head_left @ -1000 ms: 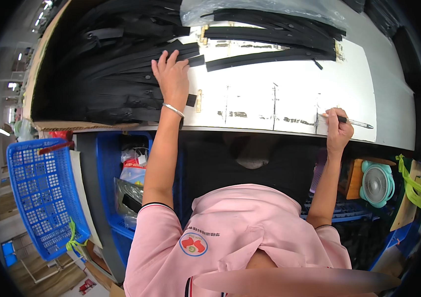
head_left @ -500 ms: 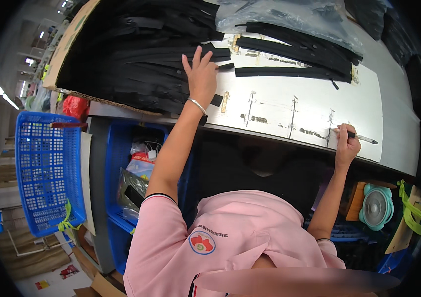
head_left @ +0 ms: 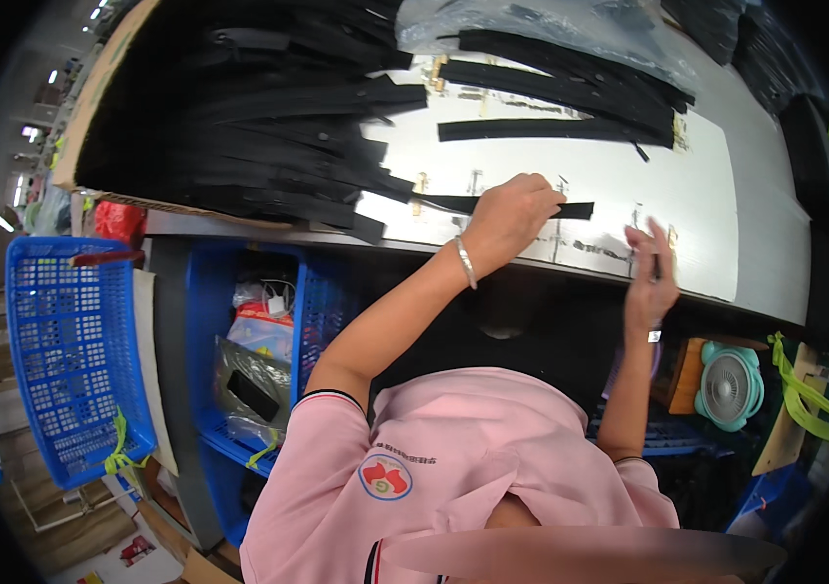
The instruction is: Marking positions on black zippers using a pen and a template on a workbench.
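With closed fingers, my left hand (head_left: 514, 216) pinches a flat black zipper strip (head_left: 578, 210) over the marked white board (head_left: 701, 180). One end of the strip pokes out to the right of my fingers; the other trails left to a heap of black strips (head_left: 268, 146). Beyond the hand lie several more black zipper strips (head_left: 551, 129) on the board. My right hand (head_left: 655, 277) is over the board's near right edge, apart from the held strip. It is curled around a pen (head_left: 656, 266), of which only a dark part shows.
A cardboard box (head_left: 93, 127) holds the heap on the left. Clear plastic sheeting (head_left: 560, 34) lies at the back. Blue baskets (head_left: 83, 360) are left of and under the table (head_left: 770, 224). A small teal fan (head_left: 730, 386) stands at the lower right.
My left hand has moved right from the heap, drawing a black strip across the board. My right hand has shifted left and turned, with the pen now mostly hidden.
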### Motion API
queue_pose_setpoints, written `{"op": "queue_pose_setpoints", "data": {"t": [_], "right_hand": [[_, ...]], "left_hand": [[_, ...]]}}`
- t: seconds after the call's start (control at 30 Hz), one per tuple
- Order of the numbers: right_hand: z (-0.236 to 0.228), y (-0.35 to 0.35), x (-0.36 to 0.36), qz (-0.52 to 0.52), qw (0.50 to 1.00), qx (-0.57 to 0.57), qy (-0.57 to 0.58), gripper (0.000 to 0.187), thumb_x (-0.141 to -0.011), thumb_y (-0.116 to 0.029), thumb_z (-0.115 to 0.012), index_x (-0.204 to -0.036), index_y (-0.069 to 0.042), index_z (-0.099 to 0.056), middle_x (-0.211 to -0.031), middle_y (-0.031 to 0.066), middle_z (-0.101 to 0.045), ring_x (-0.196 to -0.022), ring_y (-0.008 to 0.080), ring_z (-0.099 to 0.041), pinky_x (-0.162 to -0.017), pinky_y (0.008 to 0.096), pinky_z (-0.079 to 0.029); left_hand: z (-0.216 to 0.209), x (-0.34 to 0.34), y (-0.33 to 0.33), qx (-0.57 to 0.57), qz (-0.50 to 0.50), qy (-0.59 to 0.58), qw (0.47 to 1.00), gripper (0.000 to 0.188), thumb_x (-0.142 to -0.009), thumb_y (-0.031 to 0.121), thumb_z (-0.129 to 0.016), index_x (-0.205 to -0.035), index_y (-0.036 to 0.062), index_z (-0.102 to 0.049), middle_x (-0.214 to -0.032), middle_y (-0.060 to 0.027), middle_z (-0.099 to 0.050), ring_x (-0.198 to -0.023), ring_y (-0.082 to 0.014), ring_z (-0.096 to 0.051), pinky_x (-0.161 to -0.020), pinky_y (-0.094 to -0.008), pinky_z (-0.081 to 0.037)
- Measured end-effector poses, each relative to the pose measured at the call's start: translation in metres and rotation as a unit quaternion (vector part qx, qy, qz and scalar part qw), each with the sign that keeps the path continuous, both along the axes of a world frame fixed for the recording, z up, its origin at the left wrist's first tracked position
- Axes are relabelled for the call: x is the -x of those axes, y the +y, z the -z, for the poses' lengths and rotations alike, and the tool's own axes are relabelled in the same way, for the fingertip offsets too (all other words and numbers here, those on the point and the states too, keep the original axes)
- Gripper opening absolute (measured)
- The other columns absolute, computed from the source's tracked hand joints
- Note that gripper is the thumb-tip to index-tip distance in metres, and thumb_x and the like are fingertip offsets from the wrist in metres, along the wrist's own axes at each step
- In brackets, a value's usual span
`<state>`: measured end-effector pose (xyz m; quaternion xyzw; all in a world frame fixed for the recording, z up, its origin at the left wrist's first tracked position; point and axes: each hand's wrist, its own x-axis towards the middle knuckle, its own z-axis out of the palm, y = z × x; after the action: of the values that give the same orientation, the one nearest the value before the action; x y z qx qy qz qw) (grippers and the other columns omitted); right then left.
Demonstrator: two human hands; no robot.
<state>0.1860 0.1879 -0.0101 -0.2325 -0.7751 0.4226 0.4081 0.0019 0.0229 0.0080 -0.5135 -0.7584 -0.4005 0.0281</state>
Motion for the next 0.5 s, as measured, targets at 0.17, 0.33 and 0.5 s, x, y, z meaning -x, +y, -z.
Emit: {"op": "queue_pose_setpoints", "data": {"t": [0.17,0.33,0.5], "right_hand": [[0.006,-0.025,-0.002,-0.044,0.946,-0.287,-0.144,0.044,-0.092,0.001,-0.070,-0.135,-0.006,-0.065,-0.131,0.0115,-0.071,-0.127,0.0283,-0.063,-0.115,0.0483,-0.039],[0.011,0.008,-0.031,0.024,0.927,-0.330,-0.178,0.048,-0.092,0.001,-0.071,-0.138,-0.007,-0.063,-0.134,0.0079,-0.070,-0.130,0.0251,-0.063,-0.120,0.0510,-0.033],[0.020,0.036,-0.047,0.040,0.920,-0.351,-0.170,0.044,-0.094,0.000,-0.069,-0.137,-0.008,-0.063,-0.133,0.0062,-0.071,-0.131,0.0242,-0.063,-0.121,0.0505,-0.031]], "left_hand": [[0.002,-0.033,0.030,-0.006,0.014,-0.044,0.999,0.020,-0.089,0.012,-0.074,-0.109,0.0076,-0.076,-0.099,-0.0047,-0.070,-0.099,-0.0242,-0.064,-0.089,-0.0388,-0.052],[0.019,-0.031,0.017,-0.018,-0.027,0.055,0.998,0.029,-0.091,0.009,-0.070,-0.120,0.0062,-0.070,-0.125,-0.0075,-0.067,-0.121,-0.0277,-0.060,-0.113,-0.0491,-0.038],[0.018,-0.027,-0.020,0.068,-0.054,0.093,0.992,0.035,-0.095,0.012,-0.068,-0.130,0.0046,-0.066,-0.138,-0.0089,-0.064,-0.138,-0.0287,-0.053,-0.122,-0.0546,-0.027]]}}
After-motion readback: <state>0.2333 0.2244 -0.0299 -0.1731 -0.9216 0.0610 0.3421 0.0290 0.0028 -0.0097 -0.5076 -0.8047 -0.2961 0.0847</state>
